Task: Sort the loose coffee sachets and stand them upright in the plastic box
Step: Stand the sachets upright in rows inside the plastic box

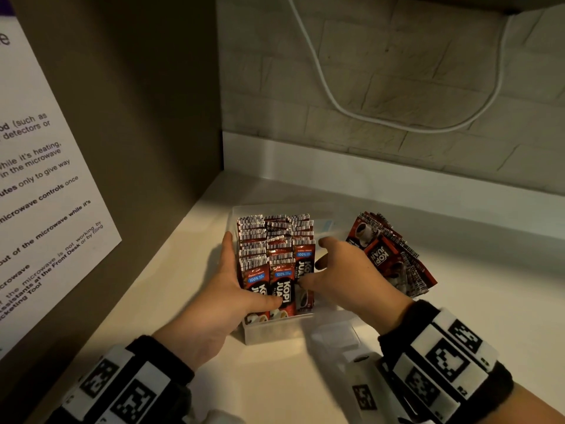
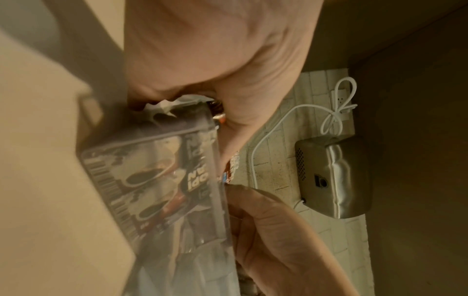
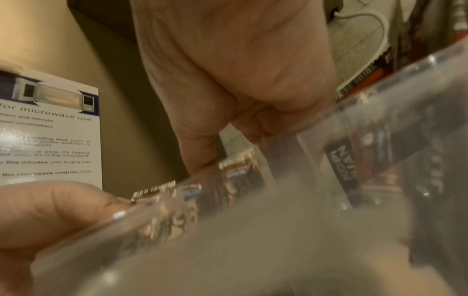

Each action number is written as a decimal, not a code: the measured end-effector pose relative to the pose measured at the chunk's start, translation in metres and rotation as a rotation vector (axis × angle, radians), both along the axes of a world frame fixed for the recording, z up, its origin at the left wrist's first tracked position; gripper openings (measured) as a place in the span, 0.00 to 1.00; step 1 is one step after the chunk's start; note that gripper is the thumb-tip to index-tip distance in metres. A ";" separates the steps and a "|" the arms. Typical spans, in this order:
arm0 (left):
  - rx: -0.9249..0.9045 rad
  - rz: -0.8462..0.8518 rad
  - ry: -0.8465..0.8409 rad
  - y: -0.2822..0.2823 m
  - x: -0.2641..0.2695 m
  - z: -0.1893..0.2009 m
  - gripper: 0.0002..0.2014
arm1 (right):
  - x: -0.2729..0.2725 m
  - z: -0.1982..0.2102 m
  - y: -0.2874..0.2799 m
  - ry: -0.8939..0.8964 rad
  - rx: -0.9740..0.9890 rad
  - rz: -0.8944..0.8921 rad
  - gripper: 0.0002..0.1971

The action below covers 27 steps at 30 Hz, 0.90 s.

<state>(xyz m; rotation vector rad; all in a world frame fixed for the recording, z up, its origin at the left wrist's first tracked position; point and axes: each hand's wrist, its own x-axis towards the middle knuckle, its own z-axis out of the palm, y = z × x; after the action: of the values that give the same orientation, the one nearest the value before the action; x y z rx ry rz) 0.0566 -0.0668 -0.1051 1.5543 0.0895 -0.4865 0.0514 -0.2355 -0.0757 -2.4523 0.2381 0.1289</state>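
A clear plastic box point(image 1: 275, 335) stands on the pale counter, packed with rows of red coffee sachets point(image 1: 275, 240) standing upright. My left hand point(image 1: 241, 280) holds the box's left side: fingers run along the outside wall and the thumb lies across the front sachets. In the left wrist view the box wall point(image 2: 157, 140) sits between palm and thumb point(image 2: 266, 220). My right hand point(image 1: 318, 264) reaches into the box's right part, thumb and curled fingers around the right row of sachets point(image 3: 349, 164). A loose pile of sachets point(image 1: 394, 258) lies right of the box.
A brown side panel with a printed microwave notice point(image 1: 46, 179) closes off the left. Behind is a tiled wall with a hanging white cable point(image 1: 336, 102). A pale flat object point(image 1: 336, 332) lies at the box's front right. A metal appliance point(image 2: 334, 180) shows in the left wrist view.
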 end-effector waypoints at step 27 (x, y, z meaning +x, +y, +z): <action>0.434 -0.534 -0.277 -0.149 0.010 0.016 0.76 | -0.026 0.039 -0.093 0.044 0.563 -0.281 0.40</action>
<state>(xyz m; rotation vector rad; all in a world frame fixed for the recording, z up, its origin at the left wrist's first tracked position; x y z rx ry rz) 0.0671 -0.2156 -0.0886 2.0658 -0.4736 -0.6925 0.0257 -0.3281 -0.0367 -1.8387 0.4901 0.1097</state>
